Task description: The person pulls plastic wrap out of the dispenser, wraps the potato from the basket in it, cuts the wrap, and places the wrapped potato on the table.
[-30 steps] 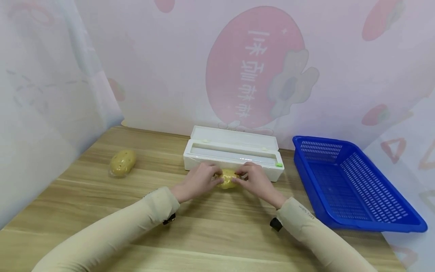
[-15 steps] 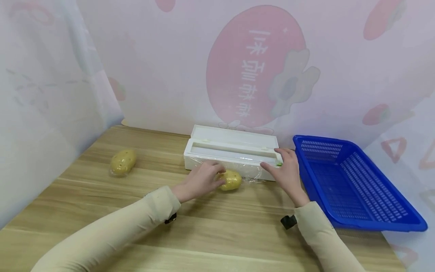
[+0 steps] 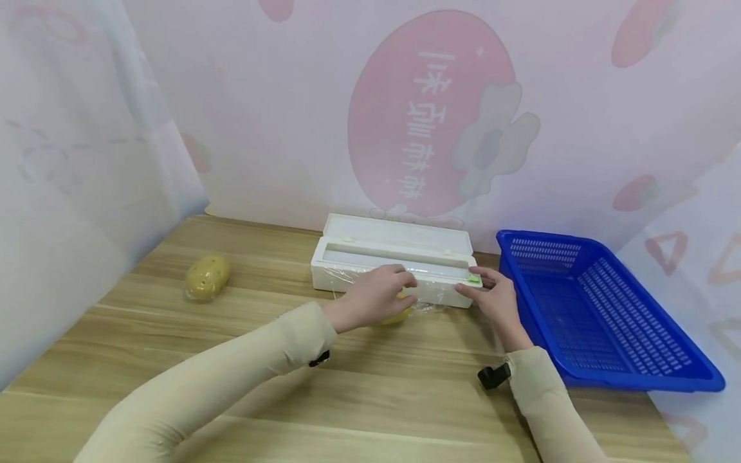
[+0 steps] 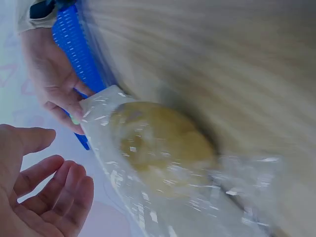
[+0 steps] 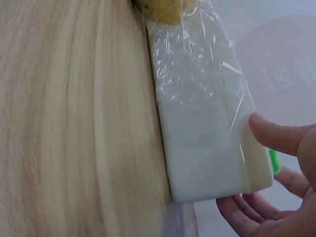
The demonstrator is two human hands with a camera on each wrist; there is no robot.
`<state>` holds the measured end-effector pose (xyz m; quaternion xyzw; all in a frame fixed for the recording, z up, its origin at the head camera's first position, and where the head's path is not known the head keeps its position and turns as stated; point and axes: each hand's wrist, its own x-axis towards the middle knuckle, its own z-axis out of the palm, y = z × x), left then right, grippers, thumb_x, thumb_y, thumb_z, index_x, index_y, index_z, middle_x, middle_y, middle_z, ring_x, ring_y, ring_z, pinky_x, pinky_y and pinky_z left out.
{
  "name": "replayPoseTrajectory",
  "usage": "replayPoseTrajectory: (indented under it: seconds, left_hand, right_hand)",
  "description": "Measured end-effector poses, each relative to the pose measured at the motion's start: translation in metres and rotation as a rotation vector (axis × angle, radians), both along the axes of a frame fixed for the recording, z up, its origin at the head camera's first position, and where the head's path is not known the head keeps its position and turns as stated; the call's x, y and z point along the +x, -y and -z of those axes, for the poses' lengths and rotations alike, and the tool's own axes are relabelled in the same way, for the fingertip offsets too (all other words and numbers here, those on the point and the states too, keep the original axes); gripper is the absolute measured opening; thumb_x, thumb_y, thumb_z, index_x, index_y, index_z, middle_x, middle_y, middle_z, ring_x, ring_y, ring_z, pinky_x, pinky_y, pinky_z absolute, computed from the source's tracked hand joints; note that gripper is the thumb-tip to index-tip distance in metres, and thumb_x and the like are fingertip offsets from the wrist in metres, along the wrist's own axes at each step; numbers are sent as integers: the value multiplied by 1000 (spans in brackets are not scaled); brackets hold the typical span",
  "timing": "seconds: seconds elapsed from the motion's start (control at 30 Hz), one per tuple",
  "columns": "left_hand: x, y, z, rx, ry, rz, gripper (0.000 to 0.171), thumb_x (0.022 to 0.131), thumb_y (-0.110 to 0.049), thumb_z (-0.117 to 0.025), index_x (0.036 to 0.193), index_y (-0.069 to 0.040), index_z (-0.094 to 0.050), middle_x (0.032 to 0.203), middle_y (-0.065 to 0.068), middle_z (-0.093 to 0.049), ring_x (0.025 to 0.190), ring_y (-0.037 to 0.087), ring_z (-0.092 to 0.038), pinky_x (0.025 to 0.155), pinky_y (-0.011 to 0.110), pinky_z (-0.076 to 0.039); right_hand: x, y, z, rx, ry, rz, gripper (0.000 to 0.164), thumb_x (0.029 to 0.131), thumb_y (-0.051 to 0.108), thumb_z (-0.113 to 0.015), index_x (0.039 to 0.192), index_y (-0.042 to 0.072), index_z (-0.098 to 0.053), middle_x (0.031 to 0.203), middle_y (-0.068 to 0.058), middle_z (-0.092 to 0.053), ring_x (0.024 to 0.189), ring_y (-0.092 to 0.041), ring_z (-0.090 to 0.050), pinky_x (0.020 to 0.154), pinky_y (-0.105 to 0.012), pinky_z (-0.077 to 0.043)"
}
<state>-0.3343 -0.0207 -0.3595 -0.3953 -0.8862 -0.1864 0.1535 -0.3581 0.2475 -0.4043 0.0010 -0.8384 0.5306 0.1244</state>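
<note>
A white cling film dispenser [image 3: 399, 252] lies on the wooden table, its lid tipped back. Clear cling film [image 4: 237, 187] runs down its front and over a yellow potato [image 4: 163, 143] right before it. My left hand [image 3: 376, 296] hovers above this potato with loosely bent fingers; the left wrist view shows it apart from both film and potato. With thumb and fingers my right hand [image 3: 498, 305] grips the dispenser's right end, beside the green cutter slider [image 3: 473, 278]. In the right wrist view the thumb lies on the dispenser's upper edge and some fingers are at its end.
Another potato [image 3: 207, 278], wrapped in clear film, lies on the left of the table. A blue plastic basket [image 3: 535, 334] stands at the right, close to my right hand. A printed curtain [image 3: 260, 128] closes off the back.
My right hand has left the potato and moved right to the dispenser's end. My left hand has let go of the potato and shifted right and up over it.
</note>
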Motion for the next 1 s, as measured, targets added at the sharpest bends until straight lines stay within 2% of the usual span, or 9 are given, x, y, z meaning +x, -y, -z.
replayPoseTrajectory:
  seconds: [0.07, 0.17, 0.3, 0.47, 0.57, 0.63, 0.8, 1.0]
  left_hand:
    - [-4, -13, -6, -17, 18, 16, 22, 96, -27, -66, 109, -10, -71, 104, 0, -67, 88, 13, -63, 68, 27, -52]
    - [-13, -33, -14, -7, 99, 32, 23, 97, -26, -65, 111, -10, -71, 106, 0, -67, 89, 12, -63, 71, 26, -51]
    - [-27, -62, -21, 96, 254, 40, 19, 95, -23, -68, 107, -10, -74, 100, -2, -69, 87, 10, -62, 72, 23, -48]
    - [-42, -92, -16, 242, 373, 13, 16, 95, -24, -69, 103, -13, -77, 90, -8, -70, 77, 6, -60, 64, 22, -46]
    - [-49, -103, -9, 303, 434, -14, 15, 94, -24, -70, 100, -14, -78, 85, -9, -71, 74, 5, -60, 61, 21, -46]
    - [-52, -108, -4, 339, 469, -26, 14, 93, -22, -71, 98, -13, -79, 84, -8, -72, 75, 6, -60, 62, 21, -46]
    - [-59, -112, 6, 384, 492, -54, 10, 90, -21, -74, 93, -13, -80, 80, -9, -72, 77, 4, -61, 65, 21, -47]
    - [-66, -118, 9, 356, 475, -61, 8, 87, -22, -78, 88, -15, -80, 75, -13, -70, 72, 3, -61, 61, 21, -47]
  right_hand:
    - [-1, -3, 1, -11, -12, -20, 52, 81, 12, -83, 128, 0, -62, 120, -24, -63, 95, -24, -66, 66, -19, -51]
    - [-2, -6, 3, -9, -30, -57, 50, 82, 13, -82, 127, 0, -63, 115, -24, -65, 86, -17, -67, 66, -22, -53]
    - [-4, -8, 4, -18, -46, -91, 49, 82, 12, -82, 126, -1, -63, 109, -25, -67, 84, -15, -68, 67, -27, -54]
    - [-3, -9, 4, 27, -64, -87, 51, 81, 20, -83, 125, 1, -65, 119, -19, -65, 95, -22, -64, 70, -25, -52]
    - [-4, -10, 6, 30, -71, -83, 52, 81, 23, -84, 125, 3, -66, 116, -16, -67, 96, -22, -62, 69, -25, -51]
    - [-6, -11, 9, -2, -68, -89, 50, 80, 21, -85, 124, 3, -67, 107, -15, -70, 92, -22, -66, 68, -25, -52]
    - [-7, -11, 12, -31, -76, -82, 46, 79, 19, -86, 119, 3, -69, 94, -11, -73, 89, -16, -65, 67, -25, -52]
    - [-7, -11, 9, -73, -112, -83, 36, 77, 10, -85, 109, -1, -72, 88, -18, -72, 94, -20, -61, 68, -25, -50]
